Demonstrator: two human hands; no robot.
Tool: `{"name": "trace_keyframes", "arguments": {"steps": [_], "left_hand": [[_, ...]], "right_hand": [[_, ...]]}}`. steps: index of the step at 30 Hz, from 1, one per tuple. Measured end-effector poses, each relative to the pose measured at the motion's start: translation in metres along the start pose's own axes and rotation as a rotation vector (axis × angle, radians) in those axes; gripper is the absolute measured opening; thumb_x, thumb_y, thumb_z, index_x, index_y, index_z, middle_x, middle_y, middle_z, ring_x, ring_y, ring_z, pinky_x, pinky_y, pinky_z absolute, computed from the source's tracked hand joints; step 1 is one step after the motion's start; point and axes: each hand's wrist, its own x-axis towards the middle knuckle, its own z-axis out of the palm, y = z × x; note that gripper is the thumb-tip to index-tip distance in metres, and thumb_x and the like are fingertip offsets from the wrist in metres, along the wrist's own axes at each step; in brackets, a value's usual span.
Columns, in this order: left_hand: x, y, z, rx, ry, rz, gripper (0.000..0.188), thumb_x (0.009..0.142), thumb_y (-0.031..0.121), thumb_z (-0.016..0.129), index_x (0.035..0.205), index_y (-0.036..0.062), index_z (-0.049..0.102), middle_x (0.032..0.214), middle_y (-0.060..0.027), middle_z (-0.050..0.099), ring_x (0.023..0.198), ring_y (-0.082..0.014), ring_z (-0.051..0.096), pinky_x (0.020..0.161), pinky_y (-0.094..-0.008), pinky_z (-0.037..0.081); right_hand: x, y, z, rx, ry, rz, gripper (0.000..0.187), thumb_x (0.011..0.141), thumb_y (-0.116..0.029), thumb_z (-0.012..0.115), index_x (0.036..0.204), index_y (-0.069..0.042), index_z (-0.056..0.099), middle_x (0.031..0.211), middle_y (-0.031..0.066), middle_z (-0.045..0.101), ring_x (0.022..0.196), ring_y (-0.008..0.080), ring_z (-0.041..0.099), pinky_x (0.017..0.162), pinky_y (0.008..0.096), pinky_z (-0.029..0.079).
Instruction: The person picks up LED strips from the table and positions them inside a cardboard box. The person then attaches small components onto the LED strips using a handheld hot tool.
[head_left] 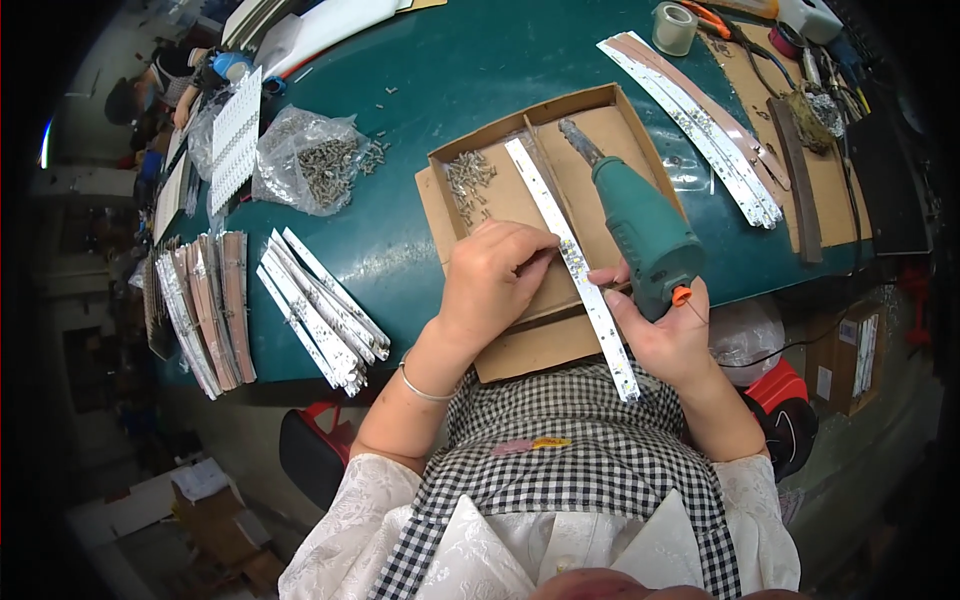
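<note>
My left hand (495,275) rests on a shallow cardboard tray (600,105) with its fingertips pinching a long white LED strip (560,235). The strip lies slantwise across the tray and sticks out over the near edge toward my apron. My right hand (665,330) steadies the strip with the index finger while its palm cradles the grip of a green electric screwdriver (640,225), whose bit points toward the tray's far side. A small pile of screws (468,180) sits in the tray's left compartment.
On the green table (440,90): a clear bag of screws (315,165), stacks of white strips (320,310) and brownish strips (205,305) at left, more strips (700,125) on cardboard at right, a tape roll (674,27), cables and tools at far right.
</note>
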Motion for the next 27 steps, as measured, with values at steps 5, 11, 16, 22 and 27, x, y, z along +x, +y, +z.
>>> {"name": "trace_keyframes", "arguments": {"steps": [5,11,16,22,27], "left_hand": [[0.001,-0.002,-0.002,0.006,-0.023,-0.032,0.019,0.070,-0.006,0.075,0.086,0.0029,0.074,0.085,-0.0081,0.073,0.074,-0.0215,0.071,0.064,-0.0292,0.056],[0.002,0.000,-0.003,0.012,-0.030,-0.064,0.019,0.069,-0.007,0.075,0.085,0.0022,0.075,0.085,-0.0084,0.073,0.077,-0.0213,0.071,0.066,-0.0288,0.056],[0.003,0.000,-0.004,0.023,-0.042,-0.053,0.020,0.069,-0.008,0.075,0.086,0.0026,0.075,0.086,-0.0081,0.073,0.077,-0.0210,0.071,0.067,-0.0289,0.057],[0.004,0.001,-0.004,0.051,-0.035,-0.004,0.018,0.067,-0.004,0.077,0.083,0.0049,0.074,0.084,-0.0065,0.072,0.076,-0.0237,0.068,0.067,-0.0331,0.055],[0.006,-0.001,-0.003,0.096,-0.031,0.059,0.020,0.066,-0.005,0.078,0.082,0.0051,0.074,0.084,-0.0062,0.072,0.075,-0.0231,0.068,0.064,-0.0320,0.054]], "right_hand": [[0.000,0.000,0.000,0.013,-0.004,-0.003,0.027,0.086,0.015,0.061,0.109,0.003,0.054,0.099,0.0084,0.060,0.101,0.0238,0.068,0.091,0.0367,0.054],[0.000,0.000,0.001,0.028,0.008,0.006,0.028,0.085,0.015,0.061,0.110,0.003,0.054,0.100,0.0085,0.061,0.102,0.0233,0.068,0.091,0.0366,0.054],[-0.002,0.002,0.000,-0.005,0.023,0.006,0.028,0.086,0.015,0.061,0.110,0.003,0.054,0.100,0.0089,0.062,0.102,0.0231,0.068,0.091,0.0365,0.054],[0.000,0.011,0.003,-0.006,0.092,-0.069,0.030,0.081,0.003,0.069,0.109,0.000,0.058,0.098,0.0120,0.067,0.088,0.0227,0.068,0.078,0.0315,0.053],[0.001,0.008,0.004,0.022,0.108,-0.047,0.034,0.080,0.003,0.069,0.111,0.000,0.057,0.097,0.0128,0.067,0.088,0.0247,0.068,0.078,0.0326,0.053]]}}
